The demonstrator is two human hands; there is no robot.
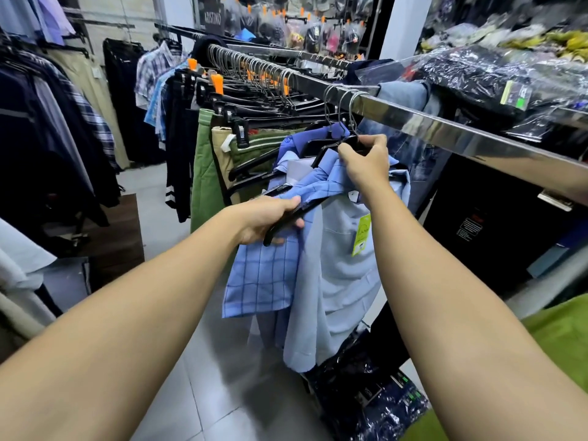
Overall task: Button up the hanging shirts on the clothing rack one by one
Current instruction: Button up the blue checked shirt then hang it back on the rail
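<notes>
I am seeing my left hand (270,221) closing its grip around the end of a black hanger (288,219), while my right hand (366,163) is pinching the collar of the blue checked shirt (264,275) hanging below the chrome rail (445,130).

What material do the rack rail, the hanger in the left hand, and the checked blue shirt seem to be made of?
Rack rail: polished metal, likely chromed steel; it mirrors its surroundings.
Hanger gripped by the left hand: probably black plastic, with a smooth, dull sheen.
Checked blue shirt: thin woven fabric, perhaps cotton or a blend; it drapes in soft folds.
</notes>
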